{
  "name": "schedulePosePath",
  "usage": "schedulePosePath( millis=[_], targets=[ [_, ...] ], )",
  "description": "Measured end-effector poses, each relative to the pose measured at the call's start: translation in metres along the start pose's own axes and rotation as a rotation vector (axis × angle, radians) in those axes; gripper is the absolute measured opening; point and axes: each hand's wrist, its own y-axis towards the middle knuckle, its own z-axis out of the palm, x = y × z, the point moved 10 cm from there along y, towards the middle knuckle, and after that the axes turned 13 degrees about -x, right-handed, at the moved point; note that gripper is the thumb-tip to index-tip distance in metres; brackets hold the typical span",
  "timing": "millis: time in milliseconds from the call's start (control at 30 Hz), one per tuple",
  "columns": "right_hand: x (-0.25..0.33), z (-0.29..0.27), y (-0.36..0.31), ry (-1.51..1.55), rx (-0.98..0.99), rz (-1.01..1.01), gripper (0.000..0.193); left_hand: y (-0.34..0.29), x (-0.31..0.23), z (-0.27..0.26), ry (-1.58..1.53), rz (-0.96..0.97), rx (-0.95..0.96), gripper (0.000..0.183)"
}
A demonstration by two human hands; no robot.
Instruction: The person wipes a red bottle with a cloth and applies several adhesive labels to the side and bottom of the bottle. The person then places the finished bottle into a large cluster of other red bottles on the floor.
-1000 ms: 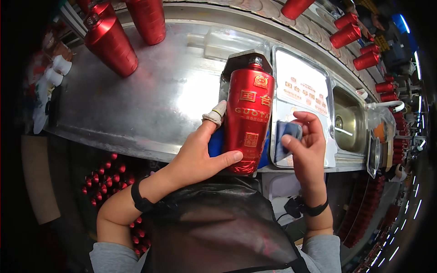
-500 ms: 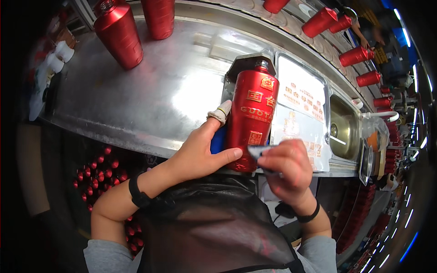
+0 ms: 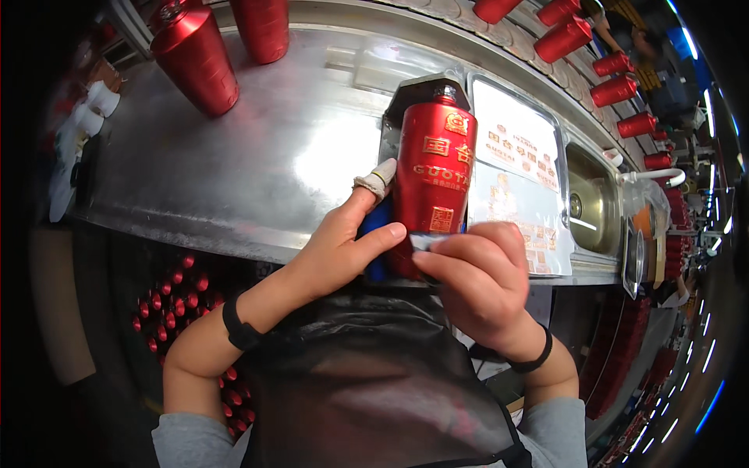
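Observation:
A red bottle (image 3: 433, 160) with raised gold lettering lies on its back in a dark holder (image 3: 409, 95) with blue padding (image 3: 378, 222), its neck pointing away from me. My left hand (image 3: 339, 243) grips its left side, the thumb on the front and a white cover on one finger. Near the bottle's base, my right hand (image 3: 485, 279) pinches a small grey flat piece (image 3: 426, 241) against the red surface. The exact kind of that piece cannot be made out. Right of the bottle lie sheets (image 3: 511, 144) with gold-red lettering and emblems.
Two red bottles (image 3: 199, 66) stand at the far left of the metal table (image 3: 265, 156). Beyond its back edge, more red bottles (image 3: 563, 39) line a conveyor (image 3: 499, 47). A sink (image 3: 581, 199) with a white tap (image 3: 662, 178) lies to the right. Several red bottles (image 3: 175, 300) show below the table.
My right hand has moved left and slightly up, bringing the flat piece from the bottle's right side across its lower front. My left hand keeps its hold. The conveyor bottles have shifted.

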Motion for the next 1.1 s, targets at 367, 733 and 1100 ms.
schedulePosePath(
  millis=[367,733,1100],
  targets=[
    [-0.019,-0.001,-0.022,0.310,0.141,0.374,0.032,0.002,0.000,0.002,0.041,0.012,-0.056,0.083],
    [-0.093,-0.011,-0.105,0.476,-0.171,1.189,0.021,-0.011,-0.040,0.008,0.603,0.357,-0.041,0.064],
    [-0.095,-0.011,-0.127,0.578,-0.319,1.260,0.024,0.000,-0.071,0.041,1.100,0.773,0.045,0.036]
  ],
)
